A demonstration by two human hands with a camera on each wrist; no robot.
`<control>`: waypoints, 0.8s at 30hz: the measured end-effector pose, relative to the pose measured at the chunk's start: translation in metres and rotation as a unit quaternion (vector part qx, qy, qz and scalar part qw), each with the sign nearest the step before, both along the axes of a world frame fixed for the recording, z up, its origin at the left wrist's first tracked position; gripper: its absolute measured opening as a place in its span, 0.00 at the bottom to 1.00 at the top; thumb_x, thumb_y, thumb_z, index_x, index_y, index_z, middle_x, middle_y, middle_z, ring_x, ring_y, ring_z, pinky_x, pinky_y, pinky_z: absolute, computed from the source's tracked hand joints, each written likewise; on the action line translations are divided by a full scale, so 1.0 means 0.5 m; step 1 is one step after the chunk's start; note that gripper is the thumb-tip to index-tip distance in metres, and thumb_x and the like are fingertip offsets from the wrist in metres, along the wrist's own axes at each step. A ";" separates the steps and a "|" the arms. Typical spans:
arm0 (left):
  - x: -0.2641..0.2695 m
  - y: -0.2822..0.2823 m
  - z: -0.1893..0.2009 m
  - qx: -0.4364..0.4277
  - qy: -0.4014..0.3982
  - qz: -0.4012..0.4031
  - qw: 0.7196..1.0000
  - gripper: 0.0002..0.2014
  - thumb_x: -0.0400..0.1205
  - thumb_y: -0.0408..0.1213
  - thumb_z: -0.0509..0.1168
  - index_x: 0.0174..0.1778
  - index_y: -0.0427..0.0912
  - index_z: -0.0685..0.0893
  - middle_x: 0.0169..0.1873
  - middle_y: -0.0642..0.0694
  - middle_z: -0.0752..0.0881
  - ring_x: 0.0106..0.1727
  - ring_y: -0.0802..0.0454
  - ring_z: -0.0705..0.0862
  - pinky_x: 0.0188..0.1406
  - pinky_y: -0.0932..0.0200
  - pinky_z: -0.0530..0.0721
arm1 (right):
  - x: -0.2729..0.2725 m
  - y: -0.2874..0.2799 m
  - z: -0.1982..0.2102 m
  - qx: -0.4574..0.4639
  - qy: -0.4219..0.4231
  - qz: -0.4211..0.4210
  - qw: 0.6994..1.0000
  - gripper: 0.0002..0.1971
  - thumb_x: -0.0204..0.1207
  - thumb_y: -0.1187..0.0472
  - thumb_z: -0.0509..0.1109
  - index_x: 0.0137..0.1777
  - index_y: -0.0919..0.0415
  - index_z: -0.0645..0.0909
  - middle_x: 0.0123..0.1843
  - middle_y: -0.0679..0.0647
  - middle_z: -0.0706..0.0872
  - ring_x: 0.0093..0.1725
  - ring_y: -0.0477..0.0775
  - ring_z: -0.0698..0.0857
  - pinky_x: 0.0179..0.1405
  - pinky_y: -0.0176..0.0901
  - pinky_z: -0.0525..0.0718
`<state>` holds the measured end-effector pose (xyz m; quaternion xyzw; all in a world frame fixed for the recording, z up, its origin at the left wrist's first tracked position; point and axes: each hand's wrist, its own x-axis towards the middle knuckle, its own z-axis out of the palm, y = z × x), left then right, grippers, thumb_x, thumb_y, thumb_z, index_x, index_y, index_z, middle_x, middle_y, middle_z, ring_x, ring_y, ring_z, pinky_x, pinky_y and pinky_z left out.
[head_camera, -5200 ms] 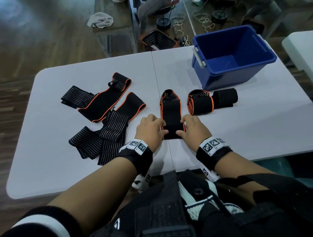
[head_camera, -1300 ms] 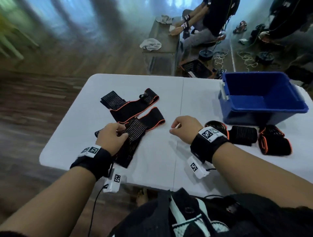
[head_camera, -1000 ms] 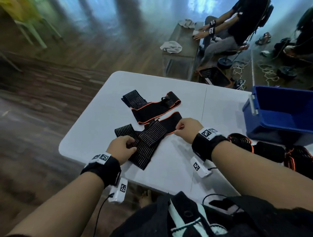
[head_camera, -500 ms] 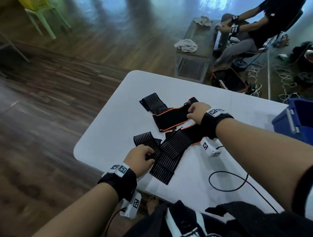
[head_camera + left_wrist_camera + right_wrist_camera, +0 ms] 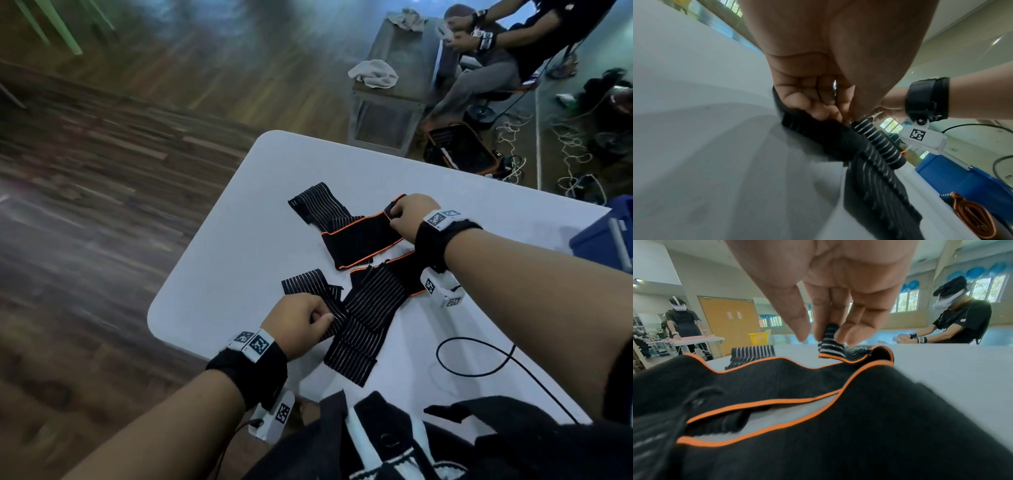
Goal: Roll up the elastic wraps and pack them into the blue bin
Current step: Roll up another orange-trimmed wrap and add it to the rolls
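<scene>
Two unrolled black elastic wraps lie crossed near the table's left end. In the head view my left hand [image 5: 323, 317] grips the striped end of the near wrap [image 5: 363, 318]; the left wrist view shows my left hand [image 5: 830, 113] bunching that striped fabric [image 5: 875, 142]. My right hand [image 5: 394, 214] pinches the looped end of the far orange-trimmed wrap [image 5: 359, 240]. In the right wrist view my right hand [image 5: 830, 335] pinches the small striped loop [image 5: 830, 347] between its fingers. The blue bin [image 5: 603, 236] shows only as a corner at the right edge.
A black cable [image 5: 479, 356] loops over the white table [image 5: 239, 260] near me. The table's rounded left corner [image 5: 161, 308] is close to my left hand. A rolled wrap [image 5: 972, 216] lies in front of the blue bin [image 5: 953, 177]. A seated person [image 5: 496, 51] works beyond the table.
My view has swung left, away from the bin and the rolled wraps. My right hand has reached across to the far wrap's looped end and pinched it. My left hand keeps its hold on the striped wrap.
</scene>
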<state>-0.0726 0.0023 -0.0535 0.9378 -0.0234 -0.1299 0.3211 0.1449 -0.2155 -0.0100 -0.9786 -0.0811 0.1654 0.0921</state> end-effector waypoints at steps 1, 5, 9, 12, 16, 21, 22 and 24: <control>0.008 -0.004 0.009 -0.006 -0.009 0.001 1.000 0.06 0.83 0.46 0.67 0.42 0.52 0.86 0.35 0.57 0.85 0.38 0.63 0.82 0.37 0.65 0.79 | -0.002 -0.010 0.015 0.016 -0.019 -0.015 1.000 0.03 0.74 0.61 0.72 0.40 0.56 0.85 0.43 0.53 0.87 0.49 0.62 0.86 0.38 0.40 0.77; 0.057 -0.033 0.038 -0.031 -0.066 0.018 0.997 0.07 0.83 0.46 0.66 0.43 0.52 0.87 0.34 0.57 0.85 0.38 0.62 0.82 0.40 0.60 0.81 | -0.007 -0.079 0.077 0.055 -0.077 -0.090 0.991 0.11 0.70 0.62 0.75 0.53 0.58 0.85 0.53 0.57 0.88 0.53 0.62 0.85 0.48 0.45 0.81; 0.110 -0.085 0.048 -0.035 -0.110 -0.022 0.993 0.05 0.82 0.47 0.67 0.48 0.53 0.86 0.42 0.57 0.82 0.45 0.58 0.81 0.48 0.61 0.80 | -0.029 -0.162 0.141 0.039 -0.097 -0.142 0.984 0.09 0.71 0.65 0.74 0.51 0.64 0.88 0.53 0.62 0.88 0.53 0.66 0.86 0.50 0.49 0.83; 0.139 -0.144 0.048 -0.028 -0.122 -0.078 0.989 0.08 0.82 0.50 0.67 0.52 0.54 0.85 0.46 0.57 0.80 0.50 0.57 0.79 0.52 0.58 0.80 | -0.056 -0.230 0.171 0.029 -0.115 -0.176 0.977 0.11 0.71 0.63 0.76 0.53 0.62 0.88 0.58 0.61 0.87 0.58 0.65 0.85 0.51 0.46 0.79; 0.172 -0.232 0.055 0.015 -0.103 -0.145 0.984 0.18 0.81 0.52 0.68 0.66 0.52 0.82 0.60 0.51 0.79 0.63 0.49 0.76 0.63 0.51 0.80 | -0.106 -0.299 0.189 0.046 -0.124 -0.212 0.968 0.10 0.72 0.62 0.76 0.53 0.61 0.88 0.56 0.59 0.87 0.54 0.62 0.84 0.49 0.44 0.79; 0.199 -0.325 0.043 0.092 -0.083 -0.186 0.975 0.41 0.72 0.59 0.74 0.80 0.57 0.67 0.76 0.48 0.70 0.74 0.41 0.70 0.70 0.42 0.76 | -0.170 -0.343 0.181 0.083 -0.124 -0.234 0.961 0.10 0.73 0.61 0.77 0.54 0.57 0.89 0.50 0.53 0.87 0.47 0.52 0.81 0.45 0.39 0.73; 0.203 -0.336 0.039 0.116 -0.072 -0.188 0.973 0.45 0.70 0.59 0.75 0.82 0.58 0.64 0.77 0.47 0.69 0.75 0.39 0.69 0.70 0.40 0.75 | -0.181 -0.349 0.177 0.086 -0.125 -0.237 0.960 0.10 0.73 0.61 0.77 0.54 0.57 0.89 0.50 0.53 0.87 0.47 0.51 0.81 0.44 0.39 0.73; 0.207 -0.349 0.033 0.138 -0.063 -0.190 0.970 0.46 0.71 0.58 0.75 0.83 0.58 0.61 0.75 0.46 0.72 0.75 0.39 0.71 0.69 0.39 0.77 | -0.201 -0.361 0.168 0.093 -0.119 -0.247 0.957 0.10 0.72 0.60 0.78 0.53 0.56 0.88 0.51 0.54 0.88 0.47 0.52 0.81 0.44 0.40 0.74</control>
